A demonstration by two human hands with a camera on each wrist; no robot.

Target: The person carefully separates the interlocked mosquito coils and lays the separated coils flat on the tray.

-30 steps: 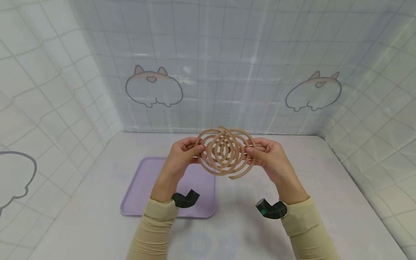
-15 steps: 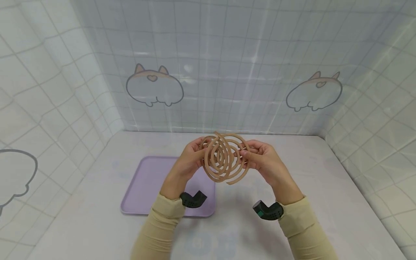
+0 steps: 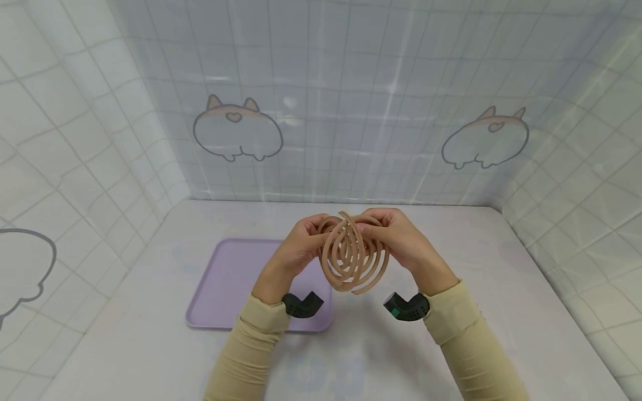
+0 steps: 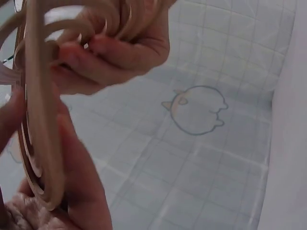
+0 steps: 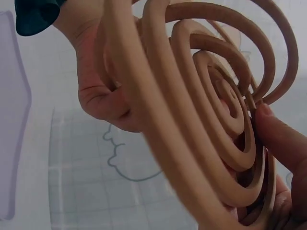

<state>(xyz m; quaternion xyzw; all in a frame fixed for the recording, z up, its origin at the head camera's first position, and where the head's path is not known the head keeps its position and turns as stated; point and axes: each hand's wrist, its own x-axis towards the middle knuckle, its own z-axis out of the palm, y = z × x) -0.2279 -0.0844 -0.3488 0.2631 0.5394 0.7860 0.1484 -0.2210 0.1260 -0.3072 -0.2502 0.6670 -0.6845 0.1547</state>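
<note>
While hands (image 3: 298,248) (image 3: 396,231) grip tan coils (image 5: 160,120), overlaps unclear, tray (image 3: 236,284) partly hidden

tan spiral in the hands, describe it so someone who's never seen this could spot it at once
On the white table, find the light purple tray. By its right side in the head view, the left hand and right hand hold up the tan spiral. Its gapped, looping coils set it apart from the flat, solid tray.

Tan spiral coil (image 5: 189,115), overlapping loops, 2 free ends, aloft between fingers (image 5: 284,136)
</note>
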